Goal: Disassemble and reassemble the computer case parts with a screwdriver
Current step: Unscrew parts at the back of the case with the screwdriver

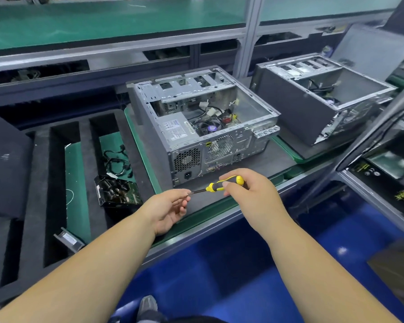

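Fig.: Person standing at the workbench (219,207), working w/ both hands in front of an open computer case (203,127) lying on its side, rear panel facing the viewer, side cover off, PSU, fan and cables exposed. Right hand (250,190) is gripping the yellow-and-black screwdriver (224,184) by its handle, fingers curled round it, shaft pointing left. Left hand (170,206) is pinching at the screwdriver tip w/ thumb and forefinger, remaining fingers loosely curled; whether a screw is sitting between them is too small to tell. Both hands are hovering just in front of the case's rear panel, apart from it.

Step in hand (judgement): probably seating a screw on, or taking one off, the tip, i.e. betw. fastenings rather than driving.

Next move (judgement): if seating, tip needs carrying level to a hole in the case, keeping the screw from dropping; if removing, the screw needs setting aside.

Also shown: foam tray (40,183) at left w/ long slots, a removed drive (117,191) and loose black cables (117,162) lying in it; second open case (317,99) at right, well apart.
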Motion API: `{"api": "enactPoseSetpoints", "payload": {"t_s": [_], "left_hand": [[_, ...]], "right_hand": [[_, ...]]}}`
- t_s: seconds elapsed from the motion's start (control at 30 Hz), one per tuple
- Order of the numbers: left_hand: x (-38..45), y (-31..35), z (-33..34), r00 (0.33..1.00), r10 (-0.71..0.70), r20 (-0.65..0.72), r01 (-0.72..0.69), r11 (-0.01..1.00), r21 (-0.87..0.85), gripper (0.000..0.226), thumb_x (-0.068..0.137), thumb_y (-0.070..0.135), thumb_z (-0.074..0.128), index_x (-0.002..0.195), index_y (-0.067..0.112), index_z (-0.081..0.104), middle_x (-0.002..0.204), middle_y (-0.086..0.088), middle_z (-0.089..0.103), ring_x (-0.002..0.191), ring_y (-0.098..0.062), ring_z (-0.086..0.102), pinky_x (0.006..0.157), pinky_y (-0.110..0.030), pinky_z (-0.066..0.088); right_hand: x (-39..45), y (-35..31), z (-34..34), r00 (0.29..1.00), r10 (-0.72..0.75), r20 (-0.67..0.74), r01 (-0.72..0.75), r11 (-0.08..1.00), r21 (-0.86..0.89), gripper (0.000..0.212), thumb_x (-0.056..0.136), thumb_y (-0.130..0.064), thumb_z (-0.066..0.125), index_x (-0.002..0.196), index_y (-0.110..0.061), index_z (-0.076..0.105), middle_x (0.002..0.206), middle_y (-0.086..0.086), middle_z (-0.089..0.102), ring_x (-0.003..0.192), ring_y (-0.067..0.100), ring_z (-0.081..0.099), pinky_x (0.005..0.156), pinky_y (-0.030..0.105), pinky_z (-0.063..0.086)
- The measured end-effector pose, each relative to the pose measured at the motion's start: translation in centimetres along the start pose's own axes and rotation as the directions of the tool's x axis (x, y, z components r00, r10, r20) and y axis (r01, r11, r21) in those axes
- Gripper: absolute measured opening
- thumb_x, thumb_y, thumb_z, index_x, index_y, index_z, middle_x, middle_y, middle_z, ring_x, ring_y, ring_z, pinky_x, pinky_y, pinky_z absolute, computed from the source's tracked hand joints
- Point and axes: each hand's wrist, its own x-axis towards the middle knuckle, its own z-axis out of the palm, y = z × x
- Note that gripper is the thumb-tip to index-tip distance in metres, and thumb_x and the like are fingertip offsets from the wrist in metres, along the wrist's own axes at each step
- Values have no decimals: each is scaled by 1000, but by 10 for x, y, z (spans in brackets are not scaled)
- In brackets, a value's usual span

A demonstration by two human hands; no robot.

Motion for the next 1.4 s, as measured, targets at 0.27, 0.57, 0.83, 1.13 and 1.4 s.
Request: {"api": "enactPoseSetpoints", "payload": {"t_s": [0.27, 0.57, 0.83, 1.13, 1.4], "left_hand": [[0, -9, 3, 998, 46, 34, -46, 999, -8, 10, 95, 4, 58, 94, 4, 68, 65, -3, 65, 53, -7, 57, 49, -15, 50], [16, -17, -15, 999, 37, 19, -37, 999, -8, 14, 97, 5, 54, 91, 4, 67, 65, -1, 66, 54, -4, 60, 52, -14, 52], [48, -4, -17, 996, 23, -87, -36, 987, -157, 19, 97, 20, 60, 82, 11, 67, 58, 6, 61, 47, 0, 53, 47, -10, 45], [66, -2, -9, 959, 106, -265, -104, 994, 20, 15, 95, 8, 62, 81, 4, 68, 57, 3, 66, 46, -2, 59, 45, -11, 46], [67, 5, -6, 965, 68, -253, -52, 996, 67, 17, 97, 13, 58, 84, 9, 68, 75, 0, 67, 46, -1, 60, 40, -10, 41]], "right_hand": [[-4, 11, -6, 998, 49, -34, -47, 996, 70, 14, 91, -24, 61, 90, -33, 71, 74, -9, 72, 52, -1, 48, 44, 9, 36], [3, 42, 17, 991, 120, -58, -118, 992, 40, 9, 86, -28, 65, 88, -36, 70, 80, -5, 73, 56, 0, 51, 46, 10, 38], [11, 73, 63, 954, 280, 104, -280, 960, -24, 12, 88, -30, 69, 93, -23, 60, 75, -11, 75, 51, 0, 55, 53, 20, 45], [11, 92, 93, 951, 284, 121, -287, 958, 8, 11, 93, -35, 61, 95, -24, 56, 74, -13, 73, 50, -2, 57, 57, 22, 43], [16, 97, 94, 942, 306, 134, -320, 943, 91, 6, 93, -29, 62, 96, -26, 58, 75, -11, 73, 50, 1, 56, 61, 27, 47]]}}
